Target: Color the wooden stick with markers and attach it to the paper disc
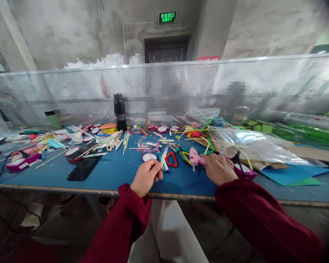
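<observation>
Head view, looking down over a blue table [115, 171] strewn with craft bits. Left hand [146, 177] raised just above the near edge, fingers curled narrow and pinched on a pale stick [164, 154] that slants up and away from the knuckles. Right hand [218, 168] resting palm down on the table, fingers loosely bent, fingertips touching a pink glue gun [194, 157]; whether gripped or only touched, cannot tell. Both wrists in dark red sleeves [131, 212].

Just beyond the stick: red-handled scissors [171, 159], and a white disc with a red rim [149, 157] to their left. More such discs [161, 128] further back, near the mesh screen [181, 84]. Black flask [120, 111] upright at the back, yellow tape roll [109, 128] just beside it. Heap of wooden sticks [112, 140] left of centre, well apart from the hands. Black phone [83, 168] flat on the table to the left, a second dark phone [79, 151] touching its far end. White cup [76, 137] and purple case [22, 162] further left. Clear plastic bag [252, 146] right of the right hand, coloured straws [205, 131] spilling behind it. Green exit sign [167, 17] high on the wall.
</observation>
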`<state>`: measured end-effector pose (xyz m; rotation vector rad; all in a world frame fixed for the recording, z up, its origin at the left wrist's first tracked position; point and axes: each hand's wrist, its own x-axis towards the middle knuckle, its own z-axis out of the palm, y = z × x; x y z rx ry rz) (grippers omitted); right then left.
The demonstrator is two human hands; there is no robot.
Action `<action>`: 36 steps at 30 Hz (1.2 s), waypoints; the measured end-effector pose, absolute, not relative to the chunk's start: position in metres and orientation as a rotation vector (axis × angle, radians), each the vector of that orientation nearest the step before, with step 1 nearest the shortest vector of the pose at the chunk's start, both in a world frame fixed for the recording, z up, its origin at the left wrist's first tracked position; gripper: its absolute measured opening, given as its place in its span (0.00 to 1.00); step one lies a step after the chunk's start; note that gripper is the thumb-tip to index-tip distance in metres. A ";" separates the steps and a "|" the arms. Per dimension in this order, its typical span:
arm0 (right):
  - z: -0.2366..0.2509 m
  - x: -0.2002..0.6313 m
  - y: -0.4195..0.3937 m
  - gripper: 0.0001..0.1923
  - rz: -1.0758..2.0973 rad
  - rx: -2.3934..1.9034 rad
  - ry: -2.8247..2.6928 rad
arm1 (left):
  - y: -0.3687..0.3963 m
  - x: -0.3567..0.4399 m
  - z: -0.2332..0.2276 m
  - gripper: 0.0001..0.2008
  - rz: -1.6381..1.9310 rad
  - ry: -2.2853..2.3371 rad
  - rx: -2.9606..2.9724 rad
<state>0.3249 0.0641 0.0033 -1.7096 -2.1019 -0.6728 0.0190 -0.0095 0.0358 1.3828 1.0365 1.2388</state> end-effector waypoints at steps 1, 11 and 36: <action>0.003 0.326 0.064 0.20 -0.668 -1.722 -2.096 | -0.009 0.018 0.036 0.19 1.240 1.039 1.384; 0.022 0.294 0.014 0.17 -0.246 -1.286 -1.947 | -0.016 0.026 0.032 0.21 1.296 0.944 1.266; 0.034 0.190 -0.015 0.20 1.439 -0.761 -1.124 | -0.029 0.026 0.028 0.29 1.049 0.906 1.261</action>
